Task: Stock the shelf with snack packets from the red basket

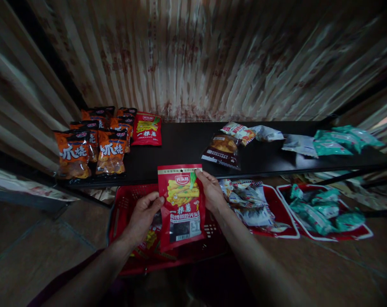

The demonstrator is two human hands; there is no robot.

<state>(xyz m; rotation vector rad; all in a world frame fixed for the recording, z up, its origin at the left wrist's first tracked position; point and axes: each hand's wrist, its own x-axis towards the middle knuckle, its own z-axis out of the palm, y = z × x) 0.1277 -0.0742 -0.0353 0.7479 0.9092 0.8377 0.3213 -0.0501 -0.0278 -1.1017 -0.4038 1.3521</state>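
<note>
Between my hands is a red snack bag [181,209] with yellow sticks printed on it, held upright above a red basket [126,264]. My left hand [148,209] pinches its left edge. On the upper right edge, my right hand [211,189] grips it between thumb and fingers. Another red snack bag [148,130] of the same look stands at the back of the black shelf [180,147]. Beside it on the left stand several orange-and-black snack bags [111,153] in rows. More packs lie inside the basket, partly hidden by my left hand and the bag.
A dark brown snack bag [222,149], white packs [267,133] and green packs [334,143] lie on the shelf's right half. Below stand a red basket of white packs [296,232] and a red basket of green packs [368,233]. A pleated curtain [187,59] hangs behind.
</note>
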